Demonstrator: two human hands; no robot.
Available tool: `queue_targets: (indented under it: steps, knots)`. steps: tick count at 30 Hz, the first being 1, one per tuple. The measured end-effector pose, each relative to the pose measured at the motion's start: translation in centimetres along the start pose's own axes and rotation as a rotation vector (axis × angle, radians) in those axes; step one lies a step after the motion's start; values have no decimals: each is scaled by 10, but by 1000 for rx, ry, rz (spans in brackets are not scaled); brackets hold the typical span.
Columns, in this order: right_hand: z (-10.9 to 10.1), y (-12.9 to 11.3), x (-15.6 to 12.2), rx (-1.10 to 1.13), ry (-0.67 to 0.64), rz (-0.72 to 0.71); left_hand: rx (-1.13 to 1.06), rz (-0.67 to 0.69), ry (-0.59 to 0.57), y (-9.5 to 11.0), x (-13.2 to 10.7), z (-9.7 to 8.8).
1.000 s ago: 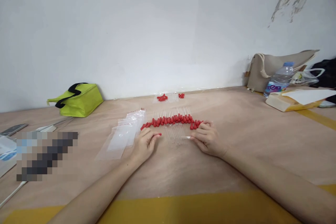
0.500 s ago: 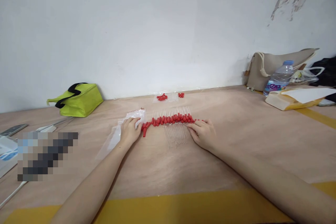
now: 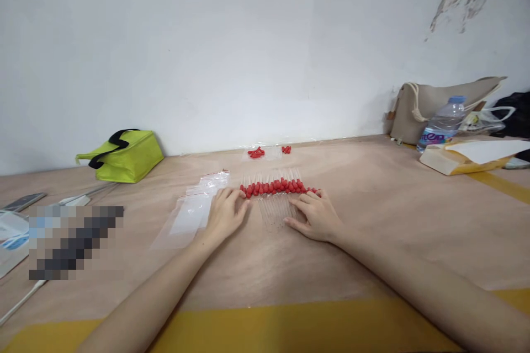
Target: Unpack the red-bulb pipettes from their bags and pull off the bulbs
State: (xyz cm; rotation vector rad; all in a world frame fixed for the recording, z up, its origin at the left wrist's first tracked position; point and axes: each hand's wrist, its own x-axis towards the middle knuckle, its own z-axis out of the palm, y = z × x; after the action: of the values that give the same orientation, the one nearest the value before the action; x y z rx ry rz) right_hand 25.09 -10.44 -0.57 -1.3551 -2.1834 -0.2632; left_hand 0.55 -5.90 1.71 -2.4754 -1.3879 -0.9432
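Note:
A row of glass droppers with red rubber bulbs (image 3: 271, 186) lies across the table, the bulbs crowded together in the middle. Clear glass tubes (image 3: 275, 212) point toward me below the bulbs, and more point to the wall. My left hand (image 3: 227, 210) rests at the left end of the row, its thumb apart from its fingers, covering some red bulbs. At the right end, my right hand (image 3: 317, 215) lies with thumb and fingers spread, fingertips at the nearest tubes and bulbs. Nothing shows gripped in either hand.
Clear zip bags (image 3: 188, 212) lie left of my left hand. Behind the row are loose red bulbs (image 3: 256, 152) on a clear bag. A green bag (image 3: 134, 157) stands back left; a water bottle (image 3: 443, 121) and a beige bag (image 3: 408, 116) stand back right.
My left hand has moved right from the bags' edge, over the loose red bulbs at the row's left end. My right thumb has come away from its fingers, toward me.

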Motion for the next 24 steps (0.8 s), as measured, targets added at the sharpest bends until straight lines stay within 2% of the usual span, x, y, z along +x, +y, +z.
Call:
queue_targets:
  steps: [2, 5, 12, 17, 20, 24]
  knots:
    - [-1, 0, 0, 6, -23, -1, 27, -14, -29, -12, 7, 0]
    - [-1, 2, 0, 17, -34, -14, 43, 45, -77, -18, 15, 3]
    - [0, 5, 1, 61, -33, -11, 155, 170, -111, -5, 40, 19]
    - [1, 6, 2, 51, -14, -7, 203, 258, -109, -7, 51, 31]
    - [0, 6, 2, 66, -3, -10, 161, 283, -29, -7, 50, 32]
    - [-1, 5, 1, 97, 19, 10, -90, 254, 144, -7, 38, 23]
